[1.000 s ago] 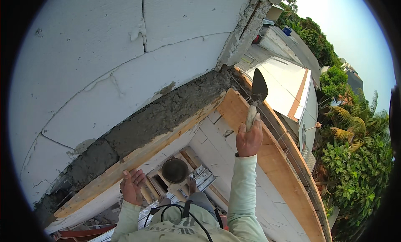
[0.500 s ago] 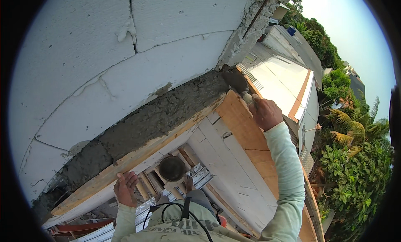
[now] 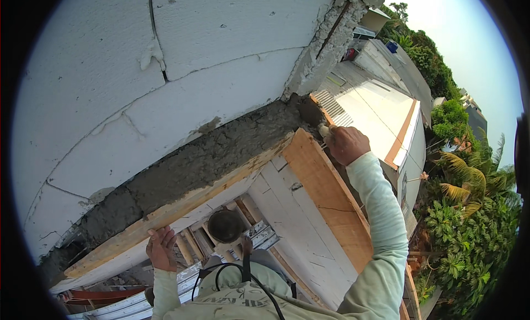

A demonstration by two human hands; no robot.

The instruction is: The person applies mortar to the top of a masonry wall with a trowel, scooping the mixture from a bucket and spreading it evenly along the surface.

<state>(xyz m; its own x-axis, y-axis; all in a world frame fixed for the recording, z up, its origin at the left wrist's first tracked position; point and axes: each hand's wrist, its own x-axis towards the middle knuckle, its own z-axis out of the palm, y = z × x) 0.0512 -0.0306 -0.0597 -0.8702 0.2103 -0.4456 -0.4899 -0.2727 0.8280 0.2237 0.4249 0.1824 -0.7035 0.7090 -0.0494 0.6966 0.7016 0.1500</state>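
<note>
My right hand (image 3: pixel 348 143) grips the handle of a trowel (image 3: pixel 309 110), its dark blade in wet mortar at the corner where the formwork boards meet. A bed of grey mortar (image 3: pixel 210 154) runs between the white block wall (image 3: pixel 193 83) and a long wooden board (image 3: pixel 127 243). My left hand (image 3: pixel 161 247) has its fingers loosely curled and apart, their tips at this board's edge. A second, wider board (image 3: pixel 326 204) slopes down to the right of the corner.
Below lie a black round bucket (image 3: pixel 225 225), planks and metal scaffold pieces (image 3: pixel 259 237) near my feet. A rough concrete column (image 3: pixel 317 49) rises at the corner. Outside are roofs (image 3: pixel 381 121) and dense trees (image 3: pixel 469 243), far down beyond the edge.
My right hand has moved up and right, turning the trowel from upright above the board down into the mortar at the corner. My left hand has shifted slightly left along the board.
</note>
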